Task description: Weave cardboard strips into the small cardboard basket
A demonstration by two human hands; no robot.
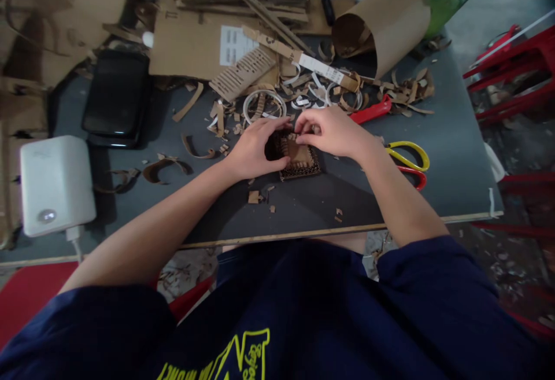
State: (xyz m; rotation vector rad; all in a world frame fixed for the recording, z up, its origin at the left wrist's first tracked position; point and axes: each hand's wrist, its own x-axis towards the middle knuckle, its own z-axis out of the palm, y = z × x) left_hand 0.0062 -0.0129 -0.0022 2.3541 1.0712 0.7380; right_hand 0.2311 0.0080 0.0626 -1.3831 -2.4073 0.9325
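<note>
A small square corrugated cardboard piece [301,167] with raised, layered edges lies on the dark table in front of me. My left hand [258,147] curves round its left side, thumb at the near edge and fingers at the far edge, steadying it. Over its far right corner, my right hand [327,130] has its thumb and fingertips pinched together. What sits between those fingertips is too small to make out. Little corrugated bits show along the inside of the cardboard piece, partly hidden by both hands.
Scissors with yellow and red handles [410,157] lie at right, near a red cutter [372,110]. Cardboard strips and scraps cover the back, beside a cardboard roll [390,27]. A white power bank [56,186] and a black case [116,93] are at left.
</note>
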